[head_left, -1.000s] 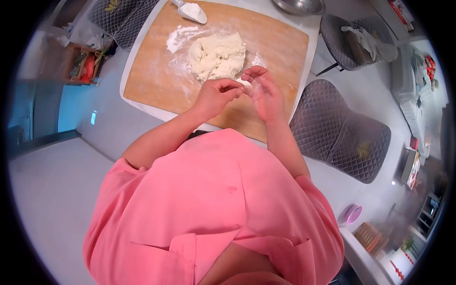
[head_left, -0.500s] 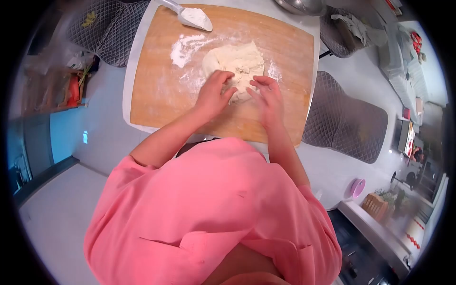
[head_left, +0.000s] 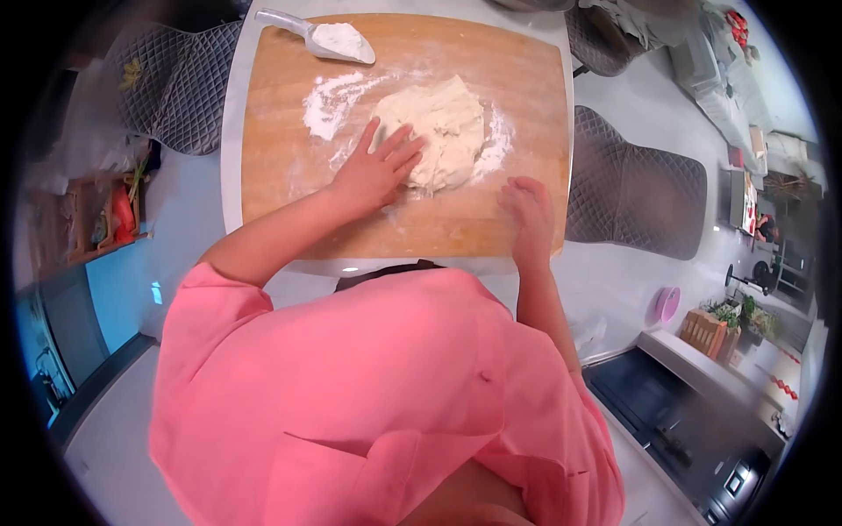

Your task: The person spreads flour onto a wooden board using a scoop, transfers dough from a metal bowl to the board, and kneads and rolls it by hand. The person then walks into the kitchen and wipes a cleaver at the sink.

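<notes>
A mass of pale dough (head_left: 436,131) is set on a wooden board (head_left: 531,83), with loose flour (head_left: 331,103) scattered to its left and right. Beyond the dough, to the far left, a scoop (head_left: 309,33) is laid on the board, filled with white flour. Beyond the dough, to the far right, only the edge of a metal bowl (head_left: 531,4) is shown, its contents hidden. Well to the left of the dough, something red (head_left: 123,213) is held in a crate (head_left: 83,215). The fingers of the left hand (head_left: 375,174) are spread wide, laid over the dough's near left edge without being closed round it. The right hand (head_left: 528,212) is held apart from the dough, near its right; its fingers are bent and blurred, so whether anything is pinched cannot be told.
</notes>
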